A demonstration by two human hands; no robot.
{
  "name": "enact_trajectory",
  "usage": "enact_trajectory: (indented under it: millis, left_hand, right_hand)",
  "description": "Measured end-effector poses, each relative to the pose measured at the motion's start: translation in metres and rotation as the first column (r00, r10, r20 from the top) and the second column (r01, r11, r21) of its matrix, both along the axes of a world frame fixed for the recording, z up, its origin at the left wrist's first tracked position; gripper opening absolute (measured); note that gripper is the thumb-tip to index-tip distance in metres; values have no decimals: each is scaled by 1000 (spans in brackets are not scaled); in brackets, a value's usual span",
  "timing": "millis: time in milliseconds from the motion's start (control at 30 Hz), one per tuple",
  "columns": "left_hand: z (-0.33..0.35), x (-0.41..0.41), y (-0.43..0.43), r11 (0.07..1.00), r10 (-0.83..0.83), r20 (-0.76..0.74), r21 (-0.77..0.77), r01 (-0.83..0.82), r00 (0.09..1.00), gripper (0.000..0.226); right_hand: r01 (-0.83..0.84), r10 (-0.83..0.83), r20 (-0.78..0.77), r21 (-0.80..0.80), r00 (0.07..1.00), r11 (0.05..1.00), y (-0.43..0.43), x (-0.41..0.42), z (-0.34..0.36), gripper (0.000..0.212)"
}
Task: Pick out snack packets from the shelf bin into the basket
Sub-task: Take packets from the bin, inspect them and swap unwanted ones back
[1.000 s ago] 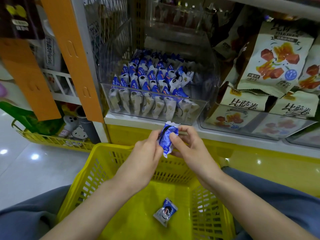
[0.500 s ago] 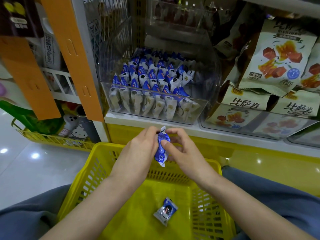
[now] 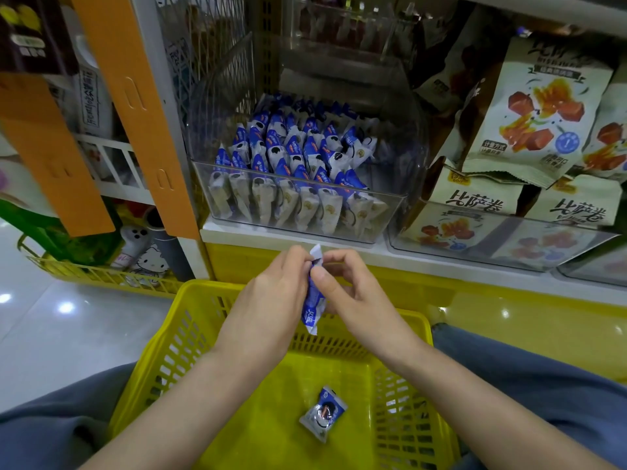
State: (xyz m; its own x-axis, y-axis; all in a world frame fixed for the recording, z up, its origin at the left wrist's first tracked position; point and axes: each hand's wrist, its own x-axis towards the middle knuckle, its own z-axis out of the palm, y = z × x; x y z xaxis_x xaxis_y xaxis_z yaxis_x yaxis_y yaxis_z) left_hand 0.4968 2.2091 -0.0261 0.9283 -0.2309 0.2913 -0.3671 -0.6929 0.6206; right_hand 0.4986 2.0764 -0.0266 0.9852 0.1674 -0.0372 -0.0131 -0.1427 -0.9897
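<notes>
Snack packet (image 3: 314, 301) is pinched by both left hand (image 3: 268, 303) and right hand (image 3: 354, 300) above yellow basket (image 3: 217, 285).

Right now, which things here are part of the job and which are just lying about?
Job: left hand and right hand pinching held packet; clear bin; yellow basket; packet in basket.
Lying about: beige snack bags; orange card strips.

- Your left hand (image 3: 268, 301) and right hand (image 3: 354, 300) pinch a blue snack packet (image 3: 312, 305) above the yellow basket (image 3: 203, 287).
- A second packet (image 3: 323, 413) lies on its floor.
- The shelf bin (image 3: 393, 205) behind holds more.
</notes>
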Motion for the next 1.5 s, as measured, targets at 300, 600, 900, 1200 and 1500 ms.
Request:
enact_trajectory:
  millis: [300, 600, 900, 1200, 1500]
  left_hand:
    - [-5, -3, -10, 989, -11, -90, -147, -3, 996, 28]
    - [-2, 13, -11, 708, -97, -502, -642, -295, 860, 20]
    - [-1, 11, -10, 642, -190, -512, -710, -288, 838, 16]
    - [4, 13, -8, 610, -58, -440, -726, -317, 896, 12]
    - [-3, 18, 1, 783, 81, -313, -568, -254, 946, 20]
  right_hand:
    - [181, -177, 36, -135, 983, 974, -5, 5, 3, 28]
    - [145, -149, -67, -54, 987, 988, -5, 5, 8, 29]
    - [252, -204, 200, -259, 958, 933, -11, 4, 11, 18]
    - [264, -245, -137, 145, 960, 954, -22, 12, 19, 17]
    - [161, -151, 146, -54, 978, 986, -23, 3, 21, 11]
